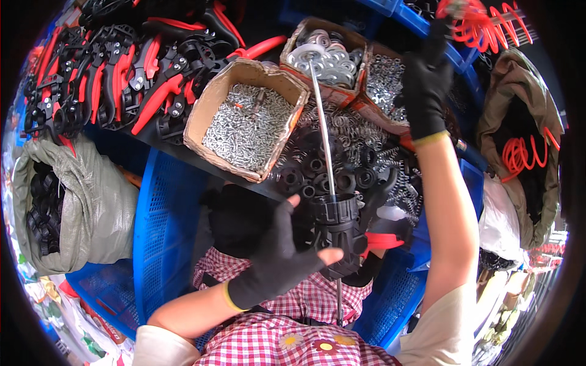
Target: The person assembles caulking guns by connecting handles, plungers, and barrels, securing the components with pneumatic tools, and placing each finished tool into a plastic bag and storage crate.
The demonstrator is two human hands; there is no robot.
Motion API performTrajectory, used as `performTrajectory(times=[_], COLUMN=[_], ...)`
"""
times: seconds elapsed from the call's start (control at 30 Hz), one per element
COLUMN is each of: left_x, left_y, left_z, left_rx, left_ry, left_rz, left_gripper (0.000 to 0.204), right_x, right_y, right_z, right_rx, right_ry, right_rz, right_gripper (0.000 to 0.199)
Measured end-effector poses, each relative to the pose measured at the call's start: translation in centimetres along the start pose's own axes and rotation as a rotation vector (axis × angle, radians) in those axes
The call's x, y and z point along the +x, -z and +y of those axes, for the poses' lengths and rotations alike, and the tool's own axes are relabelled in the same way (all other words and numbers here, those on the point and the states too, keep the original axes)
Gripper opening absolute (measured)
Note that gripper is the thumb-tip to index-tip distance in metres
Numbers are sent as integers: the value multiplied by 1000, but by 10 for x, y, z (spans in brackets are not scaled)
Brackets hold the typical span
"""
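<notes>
A: Head view. Left hand point(278, 247)?
B: Fingers spread, grip open, thumb overlapping black plastic housing point(337, 232); contact unclear
A: Housing where?
B: Upright in front of checked apron point(244, 341), metal rod point(323, 134) rising from it, top end over the washer box point(334, 95)
A: Right hand point(427, 82)?
B: Raised near red coiled hose point(482, 30); fingertips blurred, can't tell if grip's open or closed
</notes>
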State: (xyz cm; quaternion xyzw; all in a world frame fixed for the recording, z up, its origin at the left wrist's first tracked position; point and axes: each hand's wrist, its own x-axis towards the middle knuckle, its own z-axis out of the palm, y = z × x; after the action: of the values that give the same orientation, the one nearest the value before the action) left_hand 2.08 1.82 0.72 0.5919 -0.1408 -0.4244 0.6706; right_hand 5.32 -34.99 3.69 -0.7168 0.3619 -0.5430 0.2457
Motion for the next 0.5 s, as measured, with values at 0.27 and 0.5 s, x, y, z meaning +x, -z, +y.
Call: performTrajectory(times=[0.27, 0.5], left_x=[139, 138], left_y=[117, 89], left_z=[71, 102], left_rx=[1272, 1283], left_ry=[-898, -176], left_rz=[-390, -515], left_gripper=[28, 19], right_x=[-57, -122], right_y=[114, 179], right_z=[-139, -161], right_rx=[786, 621], right_ry=[-51, 314], right_rz=[-425, -357], right_gripper=[57, 72])
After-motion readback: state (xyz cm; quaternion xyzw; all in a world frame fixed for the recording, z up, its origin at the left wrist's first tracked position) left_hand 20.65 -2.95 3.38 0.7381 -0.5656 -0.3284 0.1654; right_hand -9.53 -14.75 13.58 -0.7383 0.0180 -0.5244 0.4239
